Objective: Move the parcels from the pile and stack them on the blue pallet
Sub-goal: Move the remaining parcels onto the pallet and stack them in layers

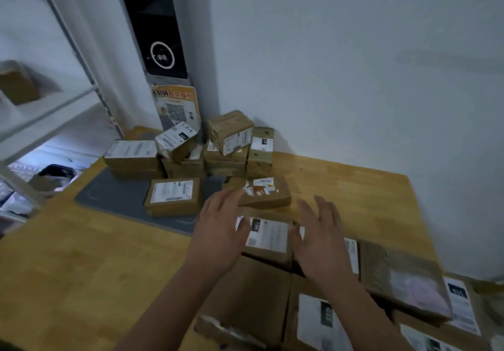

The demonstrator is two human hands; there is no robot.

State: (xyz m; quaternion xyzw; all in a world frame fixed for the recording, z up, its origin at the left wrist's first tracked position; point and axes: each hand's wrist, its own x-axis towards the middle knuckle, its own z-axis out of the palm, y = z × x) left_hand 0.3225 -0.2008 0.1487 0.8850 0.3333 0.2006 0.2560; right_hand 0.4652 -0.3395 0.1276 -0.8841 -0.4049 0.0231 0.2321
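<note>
Empty and open with fingers spread, the left hand (221,230) and right hand (317,239) flank a brown cardboard parcel with a white label (268,234) on the near stack (253,290); the jumbled pile of brown parcels (191,154) lies beyond on the wooden surface (354,187), likely the next reach.

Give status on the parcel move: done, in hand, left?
Done: several parcels lie packed side by side in the foreground group; what they rest on is hidden. In hand: nothing gripped. The left hand and right hand, both open, flank a labelled parcel at that group's far edge. Left: at least eight parcels in the pile by the wall.
</note>
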